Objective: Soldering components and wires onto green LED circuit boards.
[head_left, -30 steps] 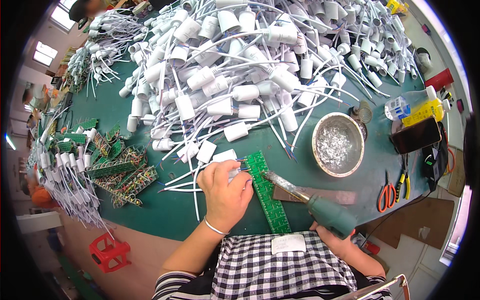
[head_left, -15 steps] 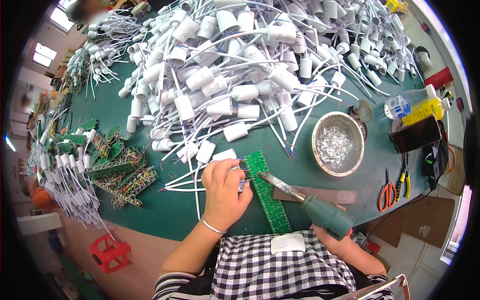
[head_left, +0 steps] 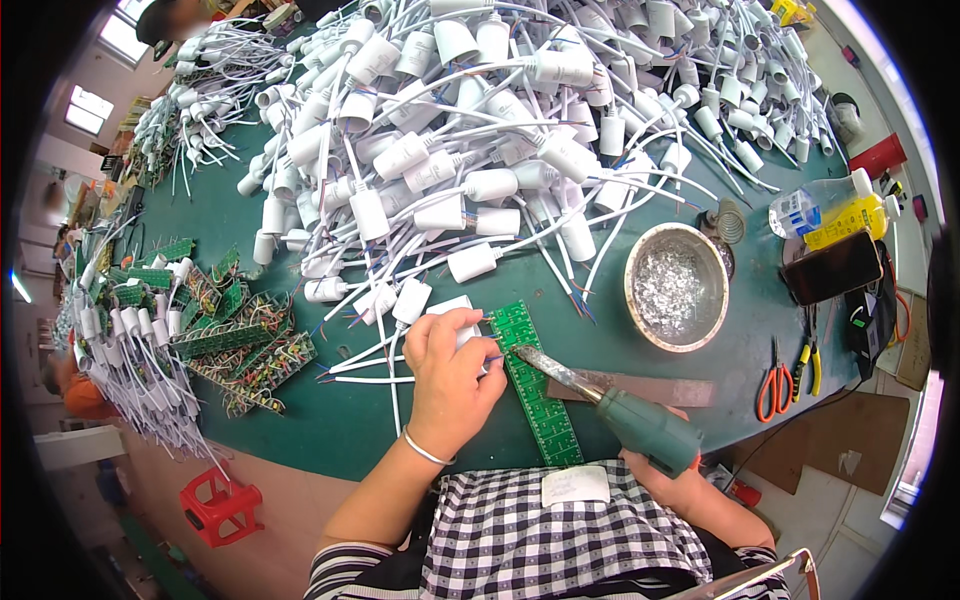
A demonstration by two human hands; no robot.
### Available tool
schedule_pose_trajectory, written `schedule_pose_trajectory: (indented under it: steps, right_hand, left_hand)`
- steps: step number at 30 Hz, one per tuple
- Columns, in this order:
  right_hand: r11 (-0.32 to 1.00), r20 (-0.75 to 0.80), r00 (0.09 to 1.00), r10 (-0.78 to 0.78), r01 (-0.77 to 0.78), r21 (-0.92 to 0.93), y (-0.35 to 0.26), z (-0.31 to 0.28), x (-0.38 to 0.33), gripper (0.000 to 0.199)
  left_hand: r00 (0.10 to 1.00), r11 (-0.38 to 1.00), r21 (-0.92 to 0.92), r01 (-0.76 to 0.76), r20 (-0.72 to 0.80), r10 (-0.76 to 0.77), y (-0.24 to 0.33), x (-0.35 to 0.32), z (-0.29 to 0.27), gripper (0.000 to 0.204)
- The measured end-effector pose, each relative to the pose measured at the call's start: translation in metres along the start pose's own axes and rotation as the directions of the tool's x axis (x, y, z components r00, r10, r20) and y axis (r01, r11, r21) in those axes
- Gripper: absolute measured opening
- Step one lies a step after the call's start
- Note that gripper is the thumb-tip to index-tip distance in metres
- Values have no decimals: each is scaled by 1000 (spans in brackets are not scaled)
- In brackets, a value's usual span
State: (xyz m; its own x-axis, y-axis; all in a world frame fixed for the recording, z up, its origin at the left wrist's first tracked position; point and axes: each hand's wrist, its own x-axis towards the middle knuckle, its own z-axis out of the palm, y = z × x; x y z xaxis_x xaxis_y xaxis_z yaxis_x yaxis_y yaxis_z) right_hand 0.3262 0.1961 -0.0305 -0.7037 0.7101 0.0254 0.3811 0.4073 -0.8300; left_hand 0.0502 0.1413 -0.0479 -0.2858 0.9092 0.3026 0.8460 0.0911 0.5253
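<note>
A green table (head_left: 320, 430) carries all these things. On it stands a round bowl (head_left: 714, 290) with silvery bits inside. Beyond the bowl and to its left lies a big pile of white fittings (head_left: 490, 185) with cables. Nearer to the person than the bowl is a flat brown strip (head_left: 650, 391); left of the bowl lies a narrow green circuit board (head_left: 545, 425), and farther left, a heap of boards (head_left: 235, 340) with components. Right of the bowl are an orange-handled tool (head_left: 768, 396) and yellow-and-black pliers (head_left: 802, 374).
</note>
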Motion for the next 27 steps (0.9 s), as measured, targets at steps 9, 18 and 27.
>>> schedule_pose_trajectory:
  steps: [9, 18, 27]
  right_hand:
    - [999, -23, 1000, -10, 9, -44, -3, 2, 2, 31]
    - [998, 26, 998, 61, -60, -7, 12, 1, -16, 36]
    - [955, 24, 994, 103, -106, 276, 19, 7, -23, 44]
  left_hand:
    - [1000, 1000, -12, 13, 18, -13, 0, 2, 0, 15]
    - [998, 999, -10, 42, 43, -41, 2, 3, -2, 16]
    - [999, 1000, 4, 28, 38, -28, 2, 3, -1, 16]
